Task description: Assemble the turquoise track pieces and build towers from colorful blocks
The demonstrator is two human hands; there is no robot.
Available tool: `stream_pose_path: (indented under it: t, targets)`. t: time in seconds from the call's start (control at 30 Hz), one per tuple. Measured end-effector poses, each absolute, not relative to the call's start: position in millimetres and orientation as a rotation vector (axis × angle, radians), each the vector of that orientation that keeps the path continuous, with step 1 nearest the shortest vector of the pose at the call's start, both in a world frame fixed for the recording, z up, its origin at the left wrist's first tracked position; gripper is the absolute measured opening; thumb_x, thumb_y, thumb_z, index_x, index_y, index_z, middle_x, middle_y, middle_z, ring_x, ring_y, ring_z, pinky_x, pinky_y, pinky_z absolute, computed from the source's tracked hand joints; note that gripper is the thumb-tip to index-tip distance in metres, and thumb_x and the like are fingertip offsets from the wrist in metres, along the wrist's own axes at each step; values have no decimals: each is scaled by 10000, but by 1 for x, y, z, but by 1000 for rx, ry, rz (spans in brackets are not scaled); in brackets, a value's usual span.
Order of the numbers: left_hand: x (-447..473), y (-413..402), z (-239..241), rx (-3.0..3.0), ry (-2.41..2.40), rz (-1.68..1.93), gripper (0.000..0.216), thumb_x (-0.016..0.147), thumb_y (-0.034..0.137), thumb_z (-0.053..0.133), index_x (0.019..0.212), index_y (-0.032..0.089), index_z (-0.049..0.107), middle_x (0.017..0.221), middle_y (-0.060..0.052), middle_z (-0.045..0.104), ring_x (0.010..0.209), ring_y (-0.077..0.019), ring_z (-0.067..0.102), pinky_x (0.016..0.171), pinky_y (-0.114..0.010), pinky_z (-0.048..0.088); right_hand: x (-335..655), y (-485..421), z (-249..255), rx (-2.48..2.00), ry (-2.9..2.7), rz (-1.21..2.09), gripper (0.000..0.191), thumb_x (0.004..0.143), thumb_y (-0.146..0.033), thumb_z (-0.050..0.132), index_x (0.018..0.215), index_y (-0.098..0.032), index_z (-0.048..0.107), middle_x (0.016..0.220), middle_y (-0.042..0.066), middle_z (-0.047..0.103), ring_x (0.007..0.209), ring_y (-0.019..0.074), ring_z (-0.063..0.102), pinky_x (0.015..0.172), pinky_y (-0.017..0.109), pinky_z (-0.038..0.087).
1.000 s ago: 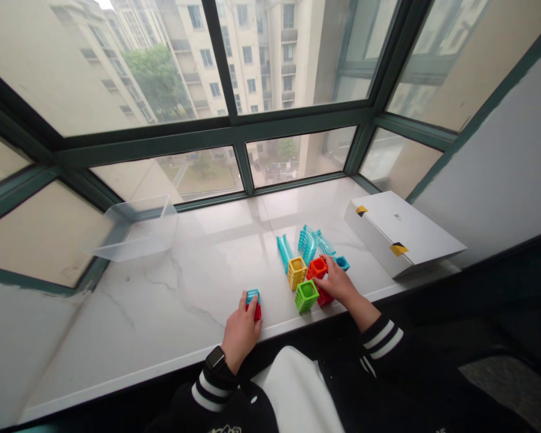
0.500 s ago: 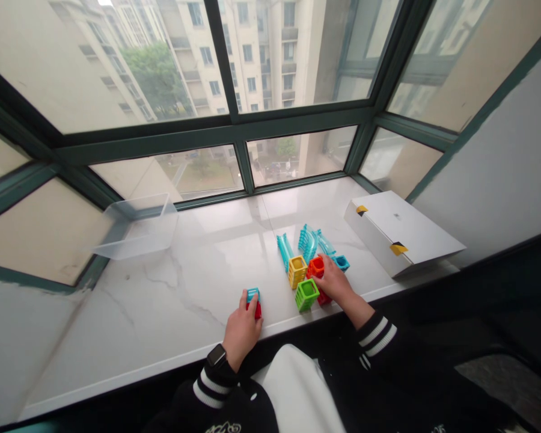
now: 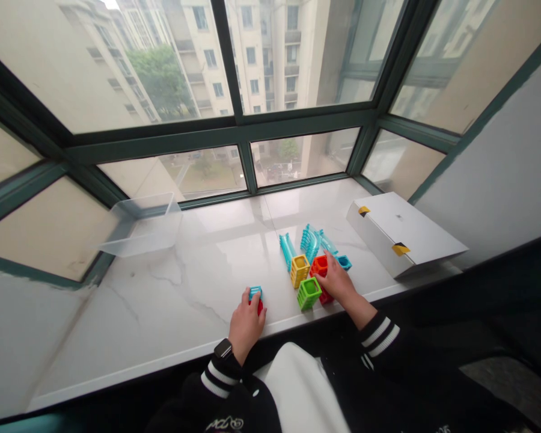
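Observation:
On the marble windowsill (image 3: 184, 288) my left hand (image 3: 246, 325) is closed around a small stack of a blue block (image 3: 254, 293) on a red block near the front edge. My right hand (image 3: 340, 282) rests with fingers curled on an orange block (image 3: 319, 265), a red block partly hidden beneath it. A yellow block (image 3: 300, 270) and a green block (image 3: 309, 293) stand just left of that hand. Several translucent teal ramp pieces (image 3: 311, 242) lie behind them, and a small blue piece (image 3: 343, 261) sits by my fingers.
A clear plastic bin (image 3: 139, 225) sits at the back left of the sill against the window frame. A white cardboard box (image 3: 401, 231) with yellow-black tape lies at the right. Window glass bounds the sill behind. A watch is on my left wrist.
Both hands stay on their blocks. The view has shifted slightly; my right hand has settled a little lower over the orange block.

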State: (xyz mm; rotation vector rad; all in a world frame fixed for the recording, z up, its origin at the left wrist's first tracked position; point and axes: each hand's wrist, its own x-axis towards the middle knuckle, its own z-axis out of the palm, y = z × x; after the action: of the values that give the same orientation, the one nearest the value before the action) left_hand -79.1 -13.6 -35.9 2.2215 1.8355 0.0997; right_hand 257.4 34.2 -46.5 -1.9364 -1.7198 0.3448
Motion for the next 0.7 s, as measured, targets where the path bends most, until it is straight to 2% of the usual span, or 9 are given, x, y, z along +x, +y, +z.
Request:
stream_pose_path:
  t: [0.23,0.37,0.47,0.6,0.7]
  targets:
    - [-81,-14,-35,2183,1800,168,424,1035,309,533,1448,211,547,1673,-209,373,1265,-330,676,1035,-459,555,258,33,-37,-1941,-1734,380,918,862,-331,706,1664,-200,278,1537,206,563,1402,357,590,1138,508,522]
    - [-88,-13,-40,2166,1759,264,435,1015,218,511,1447,246,552,1678,-171,391,1344,-314,629,1095,-461,537,261,24,-24,-1928,-1762,398,929,852,-323,707,1671,-255,274,1568,185,493,1426,357,551,1152,528,509]
    - [-94,-11,-46,2171,1750,341,523,971,135,496,1481,250,514,1662,-168,419,1407,-314,577,1140,-473,509,269,13,-11,-1867,-1798,377,877,867,-310,672,1660,-250,303,1592,188,441,1470,361,493,1189,553,476]
    - [-98,-5,-51,2171,1757,497,610,970,247,571,1551,190,397,1565,-207,508,1404,-343,555,1148,-516,487,280,-2,14,-1729,-1796,339,778,898,-261,598,1637,-278,355,1558,156,471,1398,326,552,1184,538,495]
    - [-98,0,-50,2143,1799,466,595,981,325,592,1514,119,425,1415,-222,597,1312,-343,599,1113,-493,495,282,-10,33,-1644,-1742,288,703,916,-253,582,1599,-255,414,1497,158,518,1245,301,652,1122,518,551]
